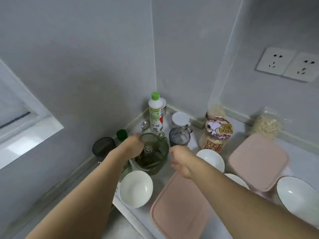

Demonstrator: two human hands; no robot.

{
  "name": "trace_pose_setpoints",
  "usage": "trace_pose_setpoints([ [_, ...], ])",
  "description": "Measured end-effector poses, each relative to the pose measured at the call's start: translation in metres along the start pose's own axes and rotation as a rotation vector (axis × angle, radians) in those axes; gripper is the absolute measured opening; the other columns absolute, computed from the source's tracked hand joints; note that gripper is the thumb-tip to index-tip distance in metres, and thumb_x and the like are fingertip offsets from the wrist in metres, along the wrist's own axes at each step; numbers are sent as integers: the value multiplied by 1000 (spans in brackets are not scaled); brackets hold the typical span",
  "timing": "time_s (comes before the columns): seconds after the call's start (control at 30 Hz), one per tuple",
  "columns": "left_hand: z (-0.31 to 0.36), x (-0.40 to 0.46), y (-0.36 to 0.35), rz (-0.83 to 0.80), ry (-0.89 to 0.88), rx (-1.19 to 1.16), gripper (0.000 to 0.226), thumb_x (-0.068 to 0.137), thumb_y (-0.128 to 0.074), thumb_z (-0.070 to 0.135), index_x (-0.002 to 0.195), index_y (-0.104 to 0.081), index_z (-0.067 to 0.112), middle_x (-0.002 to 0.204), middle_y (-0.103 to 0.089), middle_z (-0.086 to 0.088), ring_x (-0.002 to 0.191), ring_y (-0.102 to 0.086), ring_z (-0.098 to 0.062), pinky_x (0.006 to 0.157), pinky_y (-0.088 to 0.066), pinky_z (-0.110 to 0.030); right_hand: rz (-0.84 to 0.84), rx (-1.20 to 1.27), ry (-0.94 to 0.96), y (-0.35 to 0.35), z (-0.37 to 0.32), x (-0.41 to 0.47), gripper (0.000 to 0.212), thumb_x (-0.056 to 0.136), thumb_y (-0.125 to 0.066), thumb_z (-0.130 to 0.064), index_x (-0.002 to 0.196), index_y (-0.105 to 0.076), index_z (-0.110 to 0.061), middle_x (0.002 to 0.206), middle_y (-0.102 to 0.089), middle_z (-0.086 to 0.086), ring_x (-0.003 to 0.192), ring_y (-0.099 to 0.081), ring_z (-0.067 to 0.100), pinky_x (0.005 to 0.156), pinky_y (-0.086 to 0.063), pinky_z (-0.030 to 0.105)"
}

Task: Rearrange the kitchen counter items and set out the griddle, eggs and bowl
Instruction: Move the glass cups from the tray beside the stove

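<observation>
Left hand (133,145) grips green jar (151,157); right hand (181,161) curled.

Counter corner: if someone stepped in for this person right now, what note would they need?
Left hand grips the rim of the green glass jug, which stands on the counter.
Right hand hovers beside the jug with its fingers curled, holding nothing.
White bowl sits in front of the jug.
No griddle or eggs in view; setting them out is left.

On the worktop (165,173) corner, the left hand (133,146) grips the rim of a greenish glass jug (153,156), the right hand (181,161) hovering beside it above a pink lidded container (179,209), white bowls (136,188) nearby.
</observation>
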State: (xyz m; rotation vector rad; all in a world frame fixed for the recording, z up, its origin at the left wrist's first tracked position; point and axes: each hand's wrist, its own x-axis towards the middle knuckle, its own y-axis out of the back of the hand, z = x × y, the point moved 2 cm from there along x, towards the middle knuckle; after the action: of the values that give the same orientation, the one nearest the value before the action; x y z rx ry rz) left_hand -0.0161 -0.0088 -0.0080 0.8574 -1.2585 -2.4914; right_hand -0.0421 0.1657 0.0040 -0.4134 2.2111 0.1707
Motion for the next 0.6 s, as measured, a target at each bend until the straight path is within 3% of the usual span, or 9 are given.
trace_pose_setpoints([
  [0.07,-6,16,-5,-13,5,-13,27,101,-39,16,124,-51,6,112,-59,-15,99,-59,-29,88,-48,-36,1,63,-12,-8,3,16,15,97,-43,-10,108,-53,-11,93,-52,3,89,-54,21,92,-46,32],
  [0.17,-11,35,-14,-10,24,18,22,100,-42,16,118,-52,9,100,-55,-6,86,-53,-20,78,-43,-31,-5,115,-80,-22,12,40,17,95,-40,-9,95,-58,-11,84,-56,7,64,-48,18,66,-45,26],
  [0.2,-12,38,-16,-2,39,13,22,100,-43,16,118,-52,9,97,-53,-5,84,-51,-18,76,-40,-30,8,121,-103,-25,16,49,19,94,-40,-10,96,-59,-11,87,-59,8,65,-50,20,67,-48,27],
  [0.33,-16,48,-22,-19,95,39,28,98,-43,15,125,-46,8,105,-55,-9,87,-51,-20,75,-40,-31,43,120,-120,-35,23,63,31,94,-39,-12,116,-59,-7,112,-65,16,100,-62,31,94,-52,41],
  [0.43,-11,51,-23,6,93,57,27,95,-45,13,121,-49,10,101,-57,-8,85,-56,-20,71,-45,-32,83,140,-63,-35,23,67,23,95,-38,-11,105,-59,-6,102,-63,15,93,-62,28,98,-48,44],
  [0.5,-5,47,-21,43,58,109,27,93,-46,15,120,-50,11,104,-58,-9,89,-59,-25,76,-51,-37,104,139,-64,-34,23,64,29,95,-38,-10,115,-57,-1,115,-62,15,98,-61,29,100,-48,45],
  [0.6,5,33,-13,87,25,177,30,92,-43,17,121,-49,10,114,-55,-12,100,-56,-34,88,-50,-47,102,115,-11,-30,23,50,34,96,-41,-7,128,-49,4,119,-56,19,71,-52,18,90,-51,40],
])
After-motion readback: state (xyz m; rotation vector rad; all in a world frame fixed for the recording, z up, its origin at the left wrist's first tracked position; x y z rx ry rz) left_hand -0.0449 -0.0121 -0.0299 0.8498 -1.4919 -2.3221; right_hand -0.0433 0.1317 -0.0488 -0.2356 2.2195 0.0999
